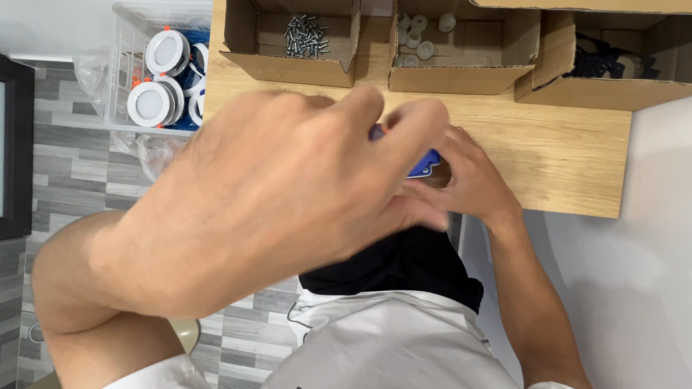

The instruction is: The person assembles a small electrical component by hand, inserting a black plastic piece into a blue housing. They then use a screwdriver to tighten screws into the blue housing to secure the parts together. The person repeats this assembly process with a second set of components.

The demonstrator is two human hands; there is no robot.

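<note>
While the left hand (281,206) is looming blurred nearest the camera, its fingertips and the right hand (463,182) are pinching a small blue part (424,166) over the wooden tabletop (556,159) — beyond, cardboard boxes are holding screws (306,36) and white washers (419,39).

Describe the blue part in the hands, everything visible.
The blue part is mostly hidden. Only a small glossy blue piece, plastic by the look, with a thin white edge shows between the hands, just above the wooden table. The left hand, large and blurred, covers it from the near side; the right hand touches it from the other. Its full shape cannot be told.
</note>
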